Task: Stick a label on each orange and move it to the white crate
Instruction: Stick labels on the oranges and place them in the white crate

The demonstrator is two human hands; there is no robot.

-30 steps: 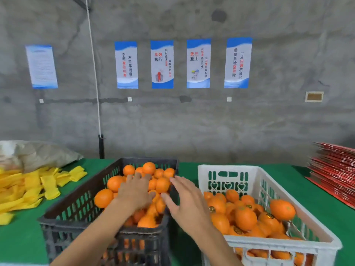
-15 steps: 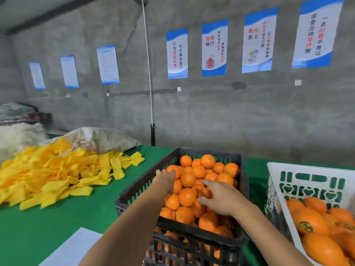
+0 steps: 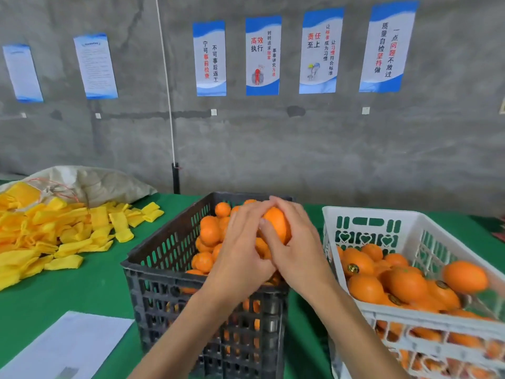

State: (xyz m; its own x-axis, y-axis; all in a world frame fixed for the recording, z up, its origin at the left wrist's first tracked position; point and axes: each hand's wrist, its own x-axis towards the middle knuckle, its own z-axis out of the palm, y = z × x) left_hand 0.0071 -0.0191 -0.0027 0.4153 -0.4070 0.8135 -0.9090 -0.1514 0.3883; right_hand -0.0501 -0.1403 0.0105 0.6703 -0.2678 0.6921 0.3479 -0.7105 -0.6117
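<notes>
Orange fruit: one orange (image 3: 276,224) gripped by fingers of both left hand (image 3: 241,250) and right hand (image 3: 296,244), frame centre, above black crate (image 3: 153,269). Gold-black stickers visible on fruit in white crate (image 3: 410,318), lower right. Green table (image 3: 90,285) bare between crates.

Both hands cover most of a round orange fruit (image 3: 276,225); any label on it is hidden. The white slatted plastic crate (image 3: 369,214) runs off the right edge, its near corner blurred. A white paper sheet (image 3: 65,346) is cropped at bottom.

Perforated plastic black crate (image 3: 164,258) and white crate (image 3: 410,222); matt green cloth table (image 3: 90,291).
</notes>
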